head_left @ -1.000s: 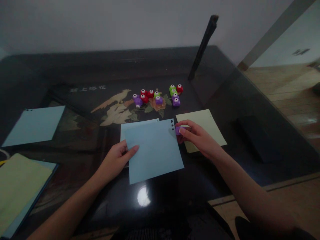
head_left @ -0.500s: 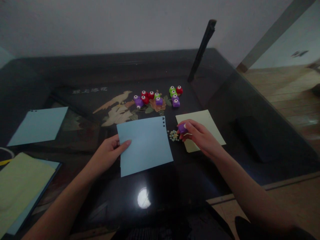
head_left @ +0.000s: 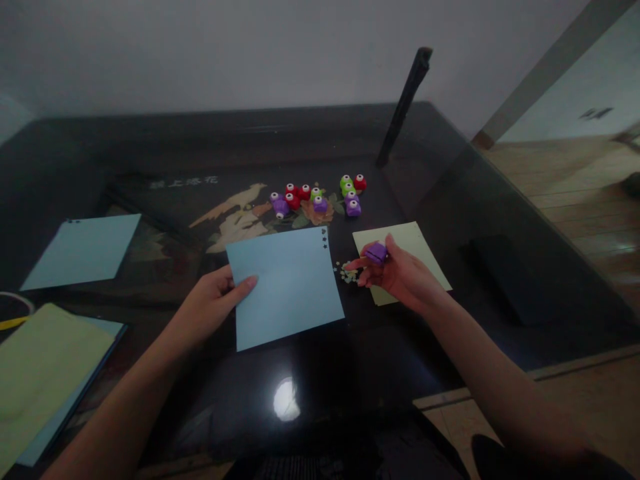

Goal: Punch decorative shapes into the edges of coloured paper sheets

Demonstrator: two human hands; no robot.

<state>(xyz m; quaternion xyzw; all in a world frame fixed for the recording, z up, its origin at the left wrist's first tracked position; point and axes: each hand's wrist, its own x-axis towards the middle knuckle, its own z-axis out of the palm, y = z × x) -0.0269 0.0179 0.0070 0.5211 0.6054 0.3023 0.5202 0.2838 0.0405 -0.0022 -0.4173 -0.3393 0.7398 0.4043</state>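
On the dark glass worktop (head_left: 450,200) near centre, the left hand (head_left: 220,297) pinches the near-left edge of a light, floppy blue paper sheet (head_left: 285,283), best gripped at its edge, while the right hand (head_left: 400,273) clamps a small, hard purple punch (head_left: 376,252) just right of it.
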